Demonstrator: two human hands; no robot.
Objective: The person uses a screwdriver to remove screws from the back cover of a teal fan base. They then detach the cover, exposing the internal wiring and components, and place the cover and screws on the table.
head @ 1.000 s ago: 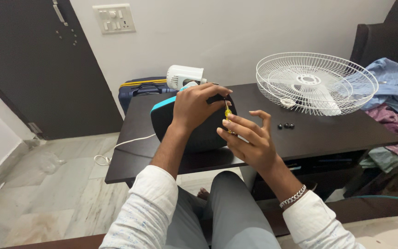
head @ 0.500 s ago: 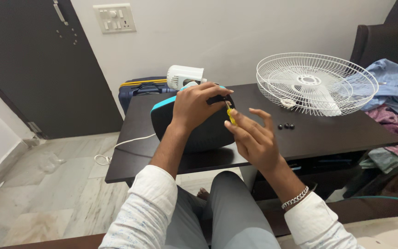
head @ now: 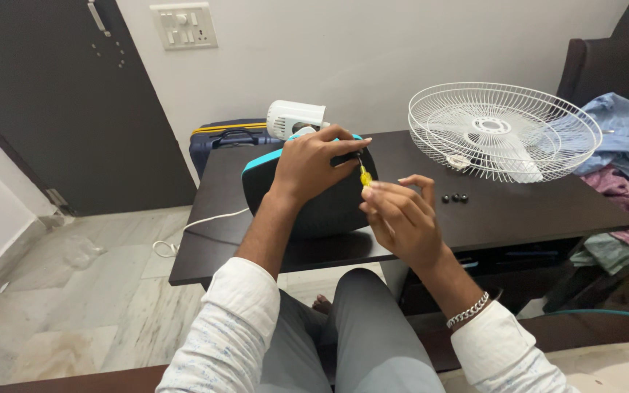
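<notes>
The left hand point(head: 307, 166) is clamped over the top of the black-and-teal fan base point(head: 307, 196) on the counter point(head: 518, 211). The right hand point(head: 400, 218), just beside it, pinches a yellow screwdriver point(head: 364, 176), apparently working a screw; the tip must stay seated.

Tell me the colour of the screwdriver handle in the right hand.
Yellow: the screwdriver handle shows best in the head view, above the right hand.
</notes>
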